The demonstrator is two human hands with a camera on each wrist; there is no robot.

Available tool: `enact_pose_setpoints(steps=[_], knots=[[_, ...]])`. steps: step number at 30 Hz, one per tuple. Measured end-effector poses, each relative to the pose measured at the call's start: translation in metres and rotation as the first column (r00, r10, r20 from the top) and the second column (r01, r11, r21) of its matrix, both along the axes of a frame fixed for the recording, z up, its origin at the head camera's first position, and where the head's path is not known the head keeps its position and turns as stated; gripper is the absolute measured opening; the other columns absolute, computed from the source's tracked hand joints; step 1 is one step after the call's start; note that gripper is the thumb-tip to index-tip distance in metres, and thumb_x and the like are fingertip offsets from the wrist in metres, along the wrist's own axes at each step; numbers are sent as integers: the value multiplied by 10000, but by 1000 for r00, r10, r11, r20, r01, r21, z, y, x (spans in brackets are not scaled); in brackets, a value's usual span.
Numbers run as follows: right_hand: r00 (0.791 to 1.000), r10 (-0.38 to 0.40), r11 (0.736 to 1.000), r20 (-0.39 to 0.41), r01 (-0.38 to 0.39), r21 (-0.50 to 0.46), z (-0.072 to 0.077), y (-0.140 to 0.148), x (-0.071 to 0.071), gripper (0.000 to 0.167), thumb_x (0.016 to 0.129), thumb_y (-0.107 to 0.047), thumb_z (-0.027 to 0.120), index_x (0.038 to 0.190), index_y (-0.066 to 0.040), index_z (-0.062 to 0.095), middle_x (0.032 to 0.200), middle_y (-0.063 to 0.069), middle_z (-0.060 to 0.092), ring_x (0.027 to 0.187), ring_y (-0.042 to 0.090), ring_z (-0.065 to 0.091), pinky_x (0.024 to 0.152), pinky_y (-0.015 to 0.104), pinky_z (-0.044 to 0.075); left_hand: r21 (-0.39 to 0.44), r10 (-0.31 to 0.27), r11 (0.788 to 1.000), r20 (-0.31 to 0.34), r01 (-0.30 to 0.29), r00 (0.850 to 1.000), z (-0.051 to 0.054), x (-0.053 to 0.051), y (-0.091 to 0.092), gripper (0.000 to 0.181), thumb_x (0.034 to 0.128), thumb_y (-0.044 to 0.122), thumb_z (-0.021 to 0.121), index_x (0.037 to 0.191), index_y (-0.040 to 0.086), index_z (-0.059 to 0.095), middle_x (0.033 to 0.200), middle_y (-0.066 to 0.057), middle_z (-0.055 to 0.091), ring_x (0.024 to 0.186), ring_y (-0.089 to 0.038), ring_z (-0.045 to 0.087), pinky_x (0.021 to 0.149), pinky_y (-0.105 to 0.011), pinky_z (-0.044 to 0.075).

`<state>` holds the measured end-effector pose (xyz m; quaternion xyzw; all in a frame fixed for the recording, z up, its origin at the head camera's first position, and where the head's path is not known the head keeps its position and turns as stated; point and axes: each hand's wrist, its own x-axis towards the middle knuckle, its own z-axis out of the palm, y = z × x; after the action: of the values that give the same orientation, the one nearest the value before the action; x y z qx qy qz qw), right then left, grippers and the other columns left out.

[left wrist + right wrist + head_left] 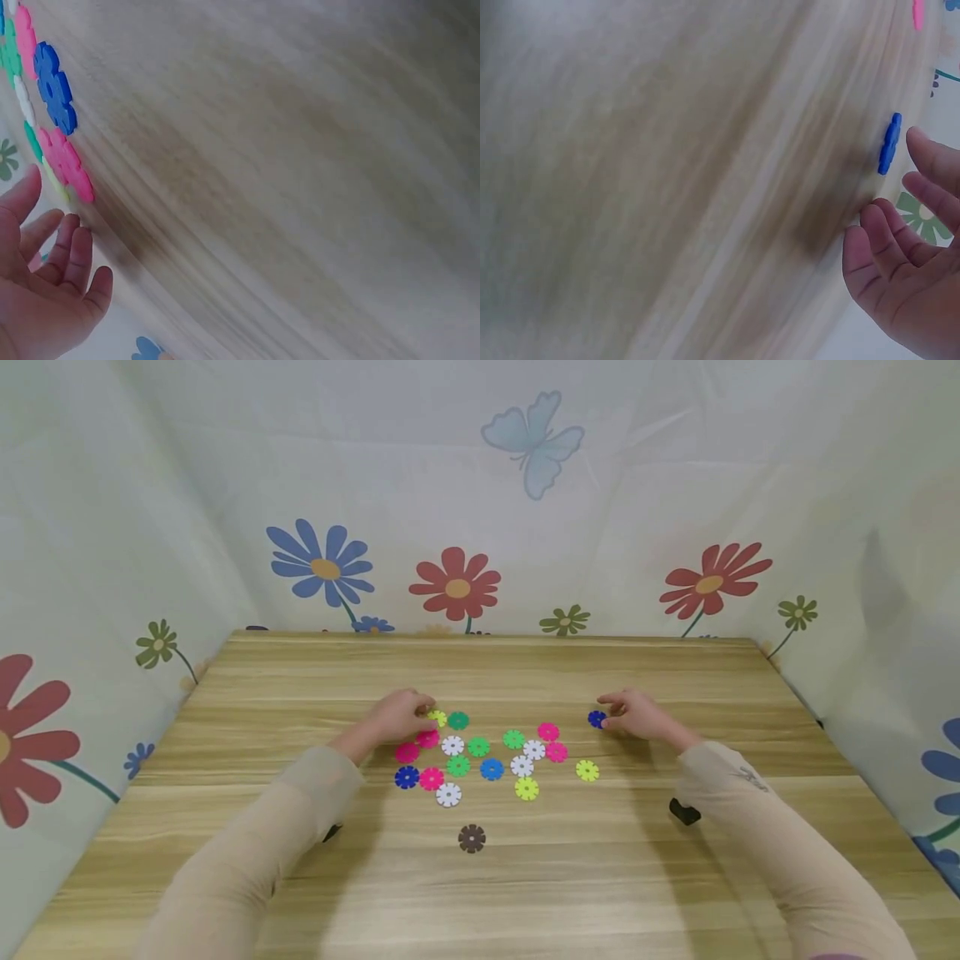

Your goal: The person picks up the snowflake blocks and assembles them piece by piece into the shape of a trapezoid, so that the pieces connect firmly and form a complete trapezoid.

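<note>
The right hand [637, 714] is loosely parted, thumb well away from the fingers; a dark blue disc [596, 719] lies just off its tips, on its left side; being round and flat on the tabletop [570, 877], the disc has no long axis, and the right hand is by far the nearer of the 2; the left hand [399, 713] is also relaxed and spread, a yellow disc [440, 720] just right of its fingertips and a pink disc [427, 740] just beside; contact is hard to judge from these angles, though neither hand seems to pinch anything; a brown disc [472, 838] lies well apart, nearer the person.
</note>
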<state>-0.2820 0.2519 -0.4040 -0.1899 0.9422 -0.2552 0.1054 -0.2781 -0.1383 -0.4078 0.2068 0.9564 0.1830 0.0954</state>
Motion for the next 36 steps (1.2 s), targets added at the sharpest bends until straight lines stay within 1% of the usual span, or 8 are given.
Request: enact_pose_setpoints(steps=[3,4,8,13,18,23,29,36], knots=[[1000,-10,1000,17,10,-13,-4,2,-4,427,800,-142,643,1155,66,532,984,258,580,908,337,555,764,420,474,-2,29,1000,-12,-29,1000,0,0,4,356,811,250,627,1086,25,603,911,-101,606,829,-211,514,792,-376,443],[1000,8,999,5,-8,-36,-9,6,-9,419,796,-185,653,1137,40,557,945,223,591,862,291,559,724,371,479,-1,39,999,-14,-39,999,-1,0,5,345,808,247,630,1074,27,609,916,-102,606,837,-214,516,797,-379,443],[1000,-1,1000,25,1,-28,-12,6,-12,380,791,-228,661,1085,5,600,884,163,587,791,232,522,662,313,449,-2,67,998,-22,-67,998,-3,0,8,326,798,248,639,1052,44,619,943,-104,609,876,-226,530,820,-382,445],[999,-42,999,28,41,35,-5,-2,-5,323,801,-120,638,1072,49,594,953,222,595,877,296,543,750,400,461,-2,90,996,-13,-90,996,-6,-1,9,311,796,246,642,1041,56,617,965,-105,600,903,-234,534,833,-384,445],[998,-52,998,20,51,45,-7,-3,-4,297,800,-86,632,1049,65,582,995,253,589,922,334,550,798,437,460,5,83,997,-27,-83,996,-7,-2,10,291,782,219,657,1021,66,595,957,-103,598,890,-232,543,813,-374,452],[998,-56,998,7,56,-3,-10,-5,-2,231,784,-50,638,970,48,543,914,220,586,809,269,540,688,344,465,23,59,998,-69,-58,996,-6,-1,12,280,752,154,678,1003,83,578,885,-80,606,816,-210,551,741,-343,457],[997,-62,993,47,66,-96,-8,-7,5,169,801,26,581,944,46,492,754,144,560,597,160,532,522,240,451,99,70,993,-42,-66,997,-4,3,12,232,752,68,656,971,90,582,847,-74,609,782,-197,554,715,-322,467],[991,-81,974,103,101,-201,2,-19,17,183,860,-1,513,1040,33,504,748,122,543,602,177,539,534,253,479,201,57,978,-34,-49,998,4,11,13,173,803,82,615,973,89,588,889,-71,616,842,-198,559,764,-332,474]])
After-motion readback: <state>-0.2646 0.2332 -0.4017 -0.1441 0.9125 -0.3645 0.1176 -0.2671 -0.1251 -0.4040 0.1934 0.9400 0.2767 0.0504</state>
